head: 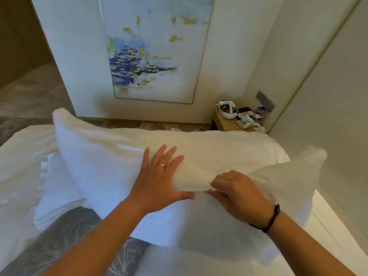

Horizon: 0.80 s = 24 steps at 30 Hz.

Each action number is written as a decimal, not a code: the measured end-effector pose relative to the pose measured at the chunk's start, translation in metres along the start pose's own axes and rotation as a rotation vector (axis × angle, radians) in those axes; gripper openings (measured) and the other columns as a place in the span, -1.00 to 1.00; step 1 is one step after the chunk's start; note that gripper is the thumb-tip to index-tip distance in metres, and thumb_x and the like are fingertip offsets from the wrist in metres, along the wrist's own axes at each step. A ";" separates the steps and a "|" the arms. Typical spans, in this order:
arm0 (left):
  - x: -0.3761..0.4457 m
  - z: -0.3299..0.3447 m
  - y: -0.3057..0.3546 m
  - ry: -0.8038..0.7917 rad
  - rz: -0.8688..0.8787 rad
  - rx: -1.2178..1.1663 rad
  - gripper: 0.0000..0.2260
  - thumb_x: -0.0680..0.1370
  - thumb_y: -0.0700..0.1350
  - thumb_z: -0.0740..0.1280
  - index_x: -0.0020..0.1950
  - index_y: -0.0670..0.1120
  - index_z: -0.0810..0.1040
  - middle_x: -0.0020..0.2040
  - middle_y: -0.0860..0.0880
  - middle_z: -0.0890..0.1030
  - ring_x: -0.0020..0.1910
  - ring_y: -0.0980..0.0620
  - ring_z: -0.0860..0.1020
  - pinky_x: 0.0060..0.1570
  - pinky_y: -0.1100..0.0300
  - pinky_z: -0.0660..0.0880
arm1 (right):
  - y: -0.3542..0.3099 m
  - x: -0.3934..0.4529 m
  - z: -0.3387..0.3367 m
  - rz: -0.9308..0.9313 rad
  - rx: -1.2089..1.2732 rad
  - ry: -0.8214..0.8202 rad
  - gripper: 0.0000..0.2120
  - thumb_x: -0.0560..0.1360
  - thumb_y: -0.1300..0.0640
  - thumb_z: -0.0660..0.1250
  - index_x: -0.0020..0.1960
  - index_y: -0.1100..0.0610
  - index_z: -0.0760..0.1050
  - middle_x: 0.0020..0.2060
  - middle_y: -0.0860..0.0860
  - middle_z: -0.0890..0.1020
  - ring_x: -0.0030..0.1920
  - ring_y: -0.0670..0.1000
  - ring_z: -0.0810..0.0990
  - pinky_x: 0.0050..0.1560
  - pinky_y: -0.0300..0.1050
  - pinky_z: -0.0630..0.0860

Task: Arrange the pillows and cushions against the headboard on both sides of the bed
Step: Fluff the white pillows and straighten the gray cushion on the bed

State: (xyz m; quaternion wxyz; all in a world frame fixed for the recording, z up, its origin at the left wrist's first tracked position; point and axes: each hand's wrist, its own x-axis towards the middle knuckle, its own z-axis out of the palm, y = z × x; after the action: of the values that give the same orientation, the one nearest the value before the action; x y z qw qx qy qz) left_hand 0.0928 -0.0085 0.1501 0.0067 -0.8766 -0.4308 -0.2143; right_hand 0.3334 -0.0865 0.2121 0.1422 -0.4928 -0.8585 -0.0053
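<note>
A large white pillow point(95, 156) lies across the bed in front of me, one corner raised at the upper left. My left hand point(159, 176) rests flat on its top with fingers spread and the thumb under its near edge. My right hand point(239, 192) pinches a fold of the pillow's fabric at that near edge. A second white pillow point(290, 176) leans at the right beside the headboard point(338, 126). A grey patterned cushion point(59, 246) lies at the lower left, partly under my left arm. Another white pillow point(57, 198) lies beneath the large one.
The white duvet point(18, 166) covers the bed. A wooden bedside table point(227, 122) at the far right corner holds a phone, a headset and cables. A wall panel with a blue and gold painting point(151, 56) stands beyond the bed. Carpet lies at the left.
</note>
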 end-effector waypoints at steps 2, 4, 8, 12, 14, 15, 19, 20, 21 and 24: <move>0.012 0.012 0.006 -0.273 0.125 0.021 -0.04 0.27 0.67 0.04 0.55 0.17 0.13 0.58 0.05 0.21 0.57 0.02 0.07 0.53 -0.16 -0.21 | 0.017 -0.044 -0.002 0.067 -0.050 -0.017 -0.70 0.58 -0.03 0.27 -0.25 0.10 0.49 -0.37 -0.02 0.54 -0.34 0.07 0.47 -0.29 -0.05 0.41; 0.016 0.034 0.014 -0.472 0.153 0.009 -0.01 0.24 0.65 0.11 0.56 0.18 0.10 0.56 0.08 0.24 0.54 0.05 0.14 0.54 -0.08 -0.13 | 0.035 -0.087 0.003 0.181 -0.071 -0.061 -0.66 0.59 -0.09 0.23 -0.24 0.10 0.52 -0.35 -0.03 0.56 -0.31 0.07 0.50 -0.25 -0.03 0.43; 0.020 0.076 0.030 -0.645 0.128 0.133 -0.19 0.38 0.45 0.31 0.51 0.06 0.28 0.40 -0.02 0.45 0.32 -0.08 0.45 0.30 0.04 0.34 | 0.058 -0.158 0.036 0.511 -0.153 -0.337 -0.41 0.57 -0.28 -0.10 -0.05 0.05 0.58 -0.13 -0.04 0.62 -0.09 0.03 0.56 -0.03 -0.09 0.43; 0.018 0.110 0.034 -0.677 0.125 0.198 -0.44 0.51 0.34 0.25 0.38 0.04 0.41 0.29 -0.01 0.50 0.22 -0.07 0.50 0.18 0.04 0.38 | 0.059 -0.197 0.068 0.767 0.073 -0.340 -0.28 0.44 -0.42 -0.15 0.14 -0.01 0.58 0.02 -0.06 0.62 0.02 0.00 0.58 0.01 -0.19 0.45; 0.014 0.119 0.033 -0.645 0.137 0.195 -0.48 0.54 0.31 0.21 0.41 0.07 0.38 0.32 0.00 0.49 0.26 -0.06 0.47 0.19 0.04 0.35 | 0.059 -0.196 0.071 0.806 0.121 -0.270 -0.33 0.43 -0.48 -0.04 0.21 -0.09 0.55 0.09 -0.14 0.61 0.04 -0.08 0.58 0.03 -0.25 0.46; 0.011 0.121 0.033 -0.613 0.136 0.171 -0.50 0.56 0.29 0.19 0.43 0.09 0.38 0.33 0.01 0.48 0.27 -0.05 0.47 0.20 0.04 0.34 | 0.060 -0.193 0.071 0.813 0.120 -0.243 -0.32 0.41 -0.51 -0.03 0.24 -0.12 0.53 0.12 -0.16 0.61 0.05 -0.10 0.58 0.05 -0.24 0.47; 0.001 0.126 0.037 -0.477 0.133 0.106 -0.56 0.56 0.29 0.18 0.34 0.11 0.49 0.25 0.07 0.55 0.18 -0.02 0.51 0.14 0.09 0.37 | 0.064 -0.173 0.075 0.803 0.035 -0.304 -0.30 0.42 -0.47 0.14 0.41 -0.09 0.36 0.33 -0.08 0.51 0.22 0.01 0.52 0.25 -0.08 0.42; -0.001 0.127 0.040 -0.461 0.125 0.105 -0.56 0.56 0.31 0.16 0.29 0.10 0.51 0.21 0.08 0.57 0.15 -0.01 0.52 0.11 0.10 0.37 | 0.065 -0.168 0.079 0.797 0.024 -0.358 -0.25 0.40 -0.47 0.19 0.46 -0.08 0.30 0.38 -0.07 0.46 0.29 0.03 0.47 0.31 -0.04 0.37; -0.003 0.129 0.045 -0.450 0.117 0.106 -0.54 0.54 0.34 0.14 0.25 0.10 0.53 0.18 0.08 0.58 0.12 0.00 0.53 0.08 0.10 0.38 | 0.066 -0.164 0.084 0.794 0.026 -0.407 -0.19 0.37 -0.47 0.21 0.49 -0.07 0.25 0.42 -0.06 0.42 0.34 0.04 0.42 0.36 -0.02 0.31; -0.010 0.131 0.063 -0.423 0.075 0.036 -0.41 0.50 0.46 0.05 0.22 0.08 0.54 0.13 0.08 0.58 0.12 0.00 0.53 0.11 0.08 0.40 | 0.064 -0.157 0.100 0.814 0.124 -0.449 -0.06 0.30 -0.56 0.17 0.53 -0.08 0.13 0.48 -0.05 0.32 0.43 0.02 0.32 0.45 0.03 0.20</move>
State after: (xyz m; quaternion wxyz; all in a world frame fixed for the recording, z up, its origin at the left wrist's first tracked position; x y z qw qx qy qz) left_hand 0.1834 -0.0302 0.0386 -0.0603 -0.9171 -0.3936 -0.0173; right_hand 0.4386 -0.1711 0.0689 -0.0275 -0.7688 -0.6037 0.2090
